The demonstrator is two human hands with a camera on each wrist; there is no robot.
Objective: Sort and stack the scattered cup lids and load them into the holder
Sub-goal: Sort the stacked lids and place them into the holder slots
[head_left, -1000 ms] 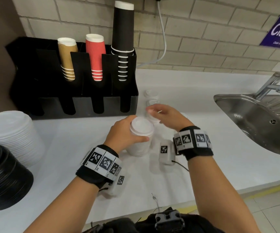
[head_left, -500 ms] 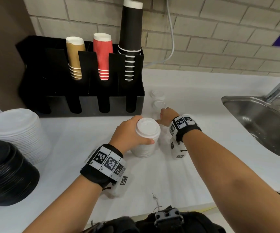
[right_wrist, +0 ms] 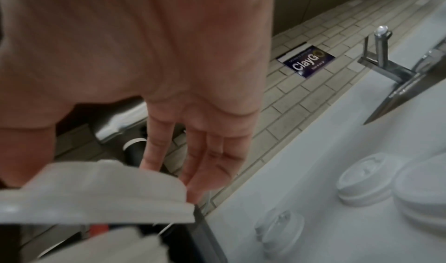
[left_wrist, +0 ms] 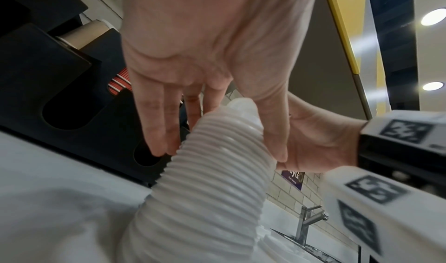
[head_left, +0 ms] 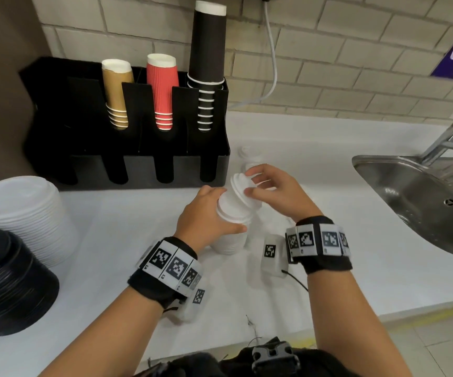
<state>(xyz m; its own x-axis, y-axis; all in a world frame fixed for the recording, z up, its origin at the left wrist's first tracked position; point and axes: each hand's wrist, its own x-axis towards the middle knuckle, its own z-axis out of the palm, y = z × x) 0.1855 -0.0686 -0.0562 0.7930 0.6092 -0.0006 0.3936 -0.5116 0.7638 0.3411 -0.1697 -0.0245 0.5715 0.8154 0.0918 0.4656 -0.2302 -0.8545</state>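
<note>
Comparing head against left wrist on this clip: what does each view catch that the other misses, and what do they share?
Only the head view shows the right hand holding a tilted white lid over the stack, the large white lid pile, the black lid pile and the sink basin. Only the left wrist view shows the stack's ribbed side and ceiling lights. Both show the left hand gripping the small white lid stack, the black holder and the faucet.

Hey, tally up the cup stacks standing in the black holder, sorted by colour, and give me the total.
Brown cup stack: 1
Red cup stack: 1
Black cup stack: 1
Total: 3
</note>
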